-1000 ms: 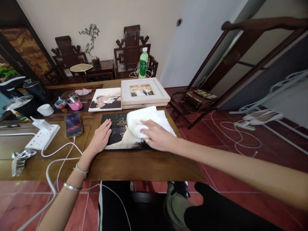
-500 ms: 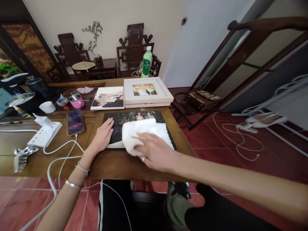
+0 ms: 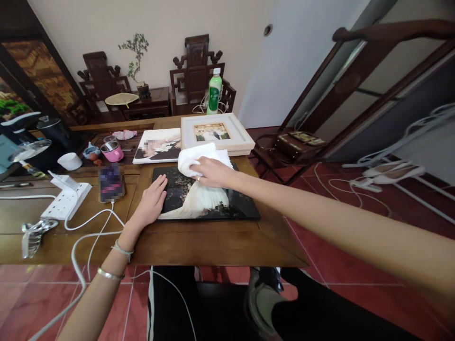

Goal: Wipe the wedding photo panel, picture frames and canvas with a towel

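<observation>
White cloth (image 3: 204, 150), folded thick, bunched under the right hand (image 3: 215, 173), whose fingers curl over it; grip closed on fabric. It sits at the far edge of the dark photo panel (image 3: 209, 203), seeming to overlap that edge; contact with the pale box frame (image 3: 237, 135) beyond the panel cannot be told. Left hand (image 3: 153, 201) lies flat on the panel's left end, fingers extended, gripping nothing, bracing it. Panel itself: flat on the wooden table (image 3: 199, 246), glossy, long axis running left to right, roughly along the table's near edge. Printed skirt widens toward the wearer, so picture-top reads as facing away. Judgement: for good wiping, keep the left palm firm, cloth padded beneath the fingertips, pressure light and even, strokes overlapping and carried right into the corners.
</observation>
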`<state>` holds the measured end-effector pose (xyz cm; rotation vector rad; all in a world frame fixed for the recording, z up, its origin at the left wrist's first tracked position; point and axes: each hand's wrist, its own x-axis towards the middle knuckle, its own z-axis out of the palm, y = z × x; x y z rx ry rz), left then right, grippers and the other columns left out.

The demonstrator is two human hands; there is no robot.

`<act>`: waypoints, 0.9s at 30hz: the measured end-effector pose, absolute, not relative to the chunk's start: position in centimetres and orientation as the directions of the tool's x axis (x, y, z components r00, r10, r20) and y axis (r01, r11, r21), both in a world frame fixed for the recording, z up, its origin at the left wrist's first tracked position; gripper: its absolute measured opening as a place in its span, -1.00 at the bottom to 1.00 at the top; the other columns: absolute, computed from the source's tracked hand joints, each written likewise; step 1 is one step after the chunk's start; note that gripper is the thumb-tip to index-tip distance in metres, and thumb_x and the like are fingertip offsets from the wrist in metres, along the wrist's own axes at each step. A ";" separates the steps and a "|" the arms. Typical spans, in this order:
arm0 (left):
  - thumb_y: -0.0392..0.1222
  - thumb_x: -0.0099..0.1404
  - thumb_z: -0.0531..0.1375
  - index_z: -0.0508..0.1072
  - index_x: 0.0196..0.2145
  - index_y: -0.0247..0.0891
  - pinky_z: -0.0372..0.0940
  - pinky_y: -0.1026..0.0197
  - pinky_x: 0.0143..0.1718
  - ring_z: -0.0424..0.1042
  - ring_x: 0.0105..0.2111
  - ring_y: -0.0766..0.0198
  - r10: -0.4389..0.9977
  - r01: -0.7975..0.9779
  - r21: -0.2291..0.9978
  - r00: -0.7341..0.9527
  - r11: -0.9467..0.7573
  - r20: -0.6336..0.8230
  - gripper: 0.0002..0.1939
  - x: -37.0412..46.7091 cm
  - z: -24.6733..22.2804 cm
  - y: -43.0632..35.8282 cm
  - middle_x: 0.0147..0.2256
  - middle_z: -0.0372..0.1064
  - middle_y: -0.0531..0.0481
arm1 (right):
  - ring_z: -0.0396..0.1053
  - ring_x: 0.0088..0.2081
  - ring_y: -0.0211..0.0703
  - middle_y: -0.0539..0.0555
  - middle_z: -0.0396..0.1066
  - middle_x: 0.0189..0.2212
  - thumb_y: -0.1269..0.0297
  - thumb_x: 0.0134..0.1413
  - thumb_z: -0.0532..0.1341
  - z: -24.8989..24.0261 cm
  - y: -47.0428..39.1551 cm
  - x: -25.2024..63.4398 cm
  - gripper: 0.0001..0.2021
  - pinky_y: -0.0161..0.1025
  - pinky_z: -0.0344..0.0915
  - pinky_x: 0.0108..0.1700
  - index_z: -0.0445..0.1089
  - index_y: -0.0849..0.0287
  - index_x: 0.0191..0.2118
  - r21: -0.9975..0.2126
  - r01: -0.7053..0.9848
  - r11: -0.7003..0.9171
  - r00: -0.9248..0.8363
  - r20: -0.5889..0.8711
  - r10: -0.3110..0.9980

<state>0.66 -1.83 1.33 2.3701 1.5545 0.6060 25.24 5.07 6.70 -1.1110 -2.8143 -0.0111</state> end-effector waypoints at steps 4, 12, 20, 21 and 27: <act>-0.14 0.42 -0.15 0.15 0.25 -0.29 -0.04 -0.13 0.27 -0.04 0.32 0.10 0.911 0.810 0.417 0.352 -0.411 0.214 -0.50 0.6 1.4 -1.8 0.31 -0.01 -0.20 | 0.28 -0.02 0.12 0.34 0.38 -0.11 0.40 0.14 0.07 6.5 3.9 24.9 -0.68 -0.06 0.21 -0.04 0.40 0.32 -0.01 -0.021 0.666 0.746 -0.740 0.107 0.664; -0.15 0.41 -0.15 0.15 0.25 -0.32 -0.04 -0.11 0.28 -0.05 0.32 0.10 0.917 0.817 0.416 0.341 -0.399 0.208 -0.49 0.7 1.2 -1.8 0.31 0.00 -0.20 | -0.05 0.27 0.37 0.34 0.09 0.25 0.41 0.02 0.19 5.8 -6.1 25.1 -0.63 0.32 -0.06 0.18 0.46 0.16 -0.01 -0.083 0.562 0.823 -0.826 -0.014 0.563; -0.14 0.41 -0.15 0.15 0.25 -0.27 -0.04 -0.12 0.27 -0.05 0.32 0.12 0.909 0.806 0.421 0.354 -0.415 0.218 -0.50 0.6 1.1 -1.7 0.31 0.00 -0.18 | 0.02 0.24 0.42 0.36 0.14 0.22 0.28 0.00 0.25 6.6 -11.4 24.3 -0.69 0.32 0.06 0.11 0.49 0.14 -0.08 -0.124 0.478 0.870 -0.878 -0.044 0.476; -0.15 0.41 -0.15 0.15 0.25 -0.27 -0.04 -0.13 0.27 -0.05 0.32 0.12 0.909 0.807 0.420 0.354 -0.416 0.220 -0.50 0.6 1.1 -1.7 0.31 0.00 -0.17 | 0.06 0.22 0.39 0.35 0.17 0.20 0.29 0.00 0.25 6.8 -10.9 24.1 -0.70 0.28 0.11 0.09 0.49 0.13 -0.09 -0.124 0.484 0.866 -0.875 -0.042 0.482; -0.16 0.41 -0.15 0.13 0.26 -0.29 -0.03 -0.13 0.27 -0.05 0.32 0.09 0.916 0.818 0.414 0.345 -0.400 0.204 -0.49 0.7 1.2 -1.8 0.31 0.00 -0.18 | 0.23 0.08 0.19 0.28 0.33 0.04 0.42 0.04 0.17 7.4 -4.0 23.3 -0.64 0.04 0.23 0.00 0.41 0.18 0.00 -0.088 0.541 0.836 -0.840 -0.013 0.542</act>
